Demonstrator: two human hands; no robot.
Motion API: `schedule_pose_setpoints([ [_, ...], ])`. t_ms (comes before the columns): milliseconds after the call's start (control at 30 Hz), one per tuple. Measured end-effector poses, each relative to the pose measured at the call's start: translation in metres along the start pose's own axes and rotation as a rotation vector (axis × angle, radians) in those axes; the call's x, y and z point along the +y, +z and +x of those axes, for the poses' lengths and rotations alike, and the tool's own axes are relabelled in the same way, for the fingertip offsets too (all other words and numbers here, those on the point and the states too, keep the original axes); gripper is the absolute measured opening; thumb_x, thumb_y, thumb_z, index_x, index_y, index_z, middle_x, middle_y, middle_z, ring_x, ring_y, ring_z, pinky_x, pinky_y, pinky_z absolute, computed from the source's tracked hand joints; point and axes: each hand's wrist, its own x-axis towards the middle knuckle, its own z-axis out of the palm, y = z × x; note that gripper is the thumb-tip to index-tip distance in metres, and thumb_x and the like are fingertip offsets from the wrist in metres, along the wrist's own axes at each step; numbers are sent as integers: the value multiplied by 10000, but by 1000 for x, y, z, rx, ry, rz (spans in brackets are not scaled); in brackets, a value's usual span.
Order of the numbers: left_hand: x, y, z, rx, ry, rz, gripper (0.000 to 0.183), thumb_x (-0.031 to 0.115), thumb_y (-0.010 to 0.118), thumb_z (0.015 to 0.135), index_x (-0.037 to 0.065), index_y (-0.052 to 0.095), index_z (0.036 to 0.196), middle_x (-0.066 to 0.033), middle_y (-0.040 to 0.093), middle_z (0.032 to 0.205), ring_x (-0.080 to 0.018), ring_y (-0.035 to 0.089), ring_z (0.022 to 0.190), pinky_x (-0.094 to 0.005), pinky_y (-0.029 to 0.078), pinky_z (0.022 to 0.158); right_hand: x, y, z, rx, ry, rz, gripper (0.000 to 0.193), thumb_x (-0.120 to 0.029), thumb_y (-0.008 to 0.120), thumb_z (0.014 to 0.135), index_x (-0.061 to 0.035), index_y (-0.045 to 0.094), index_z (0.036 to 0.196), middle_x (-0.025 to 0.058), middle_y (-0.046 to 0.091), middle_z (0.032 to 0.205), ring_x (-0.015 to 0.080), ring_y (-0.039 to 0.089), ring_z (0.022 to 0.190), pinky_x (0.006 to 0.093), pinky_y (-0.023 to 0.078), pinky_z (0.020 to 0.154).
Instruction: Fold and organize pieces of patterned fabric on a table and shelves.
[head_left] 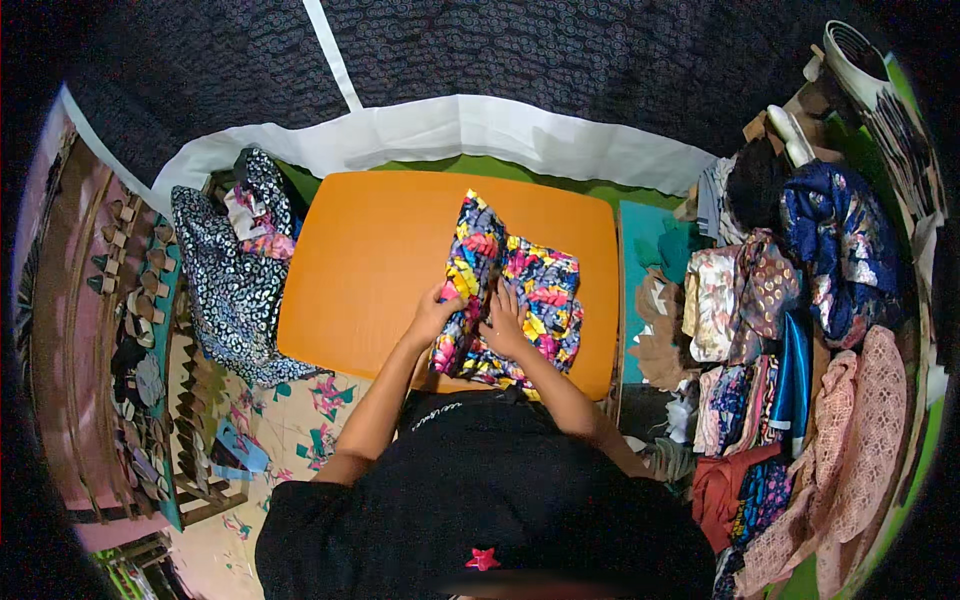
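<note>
Orange laminate covers the counter (pixel 380 260), and on its right half lies the multicoloured printed fabric (pixel 520 285), bunched and partly folded, reaching to the near edge. It looks thin, soft and light, the sort that slumps and slides over a smooth top rather than holding a crease; I judge it best taken at a folded edge or corner, not the loose middle. The left hand (pixel 437 310) pinches the cloth's left edge, fingers curled around it. The right hand (pixel 503 322) lies flat on the cloth, fingers spread, pressing it down. How many layers lie beneath is hidden. Heaps of other textiles (pixel 800 330) to the right blur toward the rim, and a dark patterned cloth (pixel 230 290) hangs at the left.
</note>
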Motion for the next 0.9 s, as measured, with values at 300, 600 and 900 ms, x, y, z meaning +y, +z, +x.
schedule_pose_setpoints([
  [300,-2,7,14,-25,192,37,388,128,585,687,-19,511,1040,-89,307,1202,-202,280,1161,-302,250,953,18,-74,-44,348,-57,-105,530,-216,554,748,-131,374,1240,143,191,1351,359,138,1239,525,96,979],
  [600,-3,28,5,-129,354,117,498,109,564,689,-30,421,1145,-80,194,1313,-203,267,1184,-289,202,973,43,-44,-58,210,21,-207,592,-329,547,751,-177,327,1280,126,50,1391,373,34,1260,524,28,988],
  [900,-10,37,0,-128,309,43,384,116,590,691,0,483,1041,-106,152,1339,-234,207,1217,-329,189,982,44,-40,-60,200,51,-238,582,-348,524,754,-165,336,1273,118,53,1392,367,67,1256,521,24,990],
])
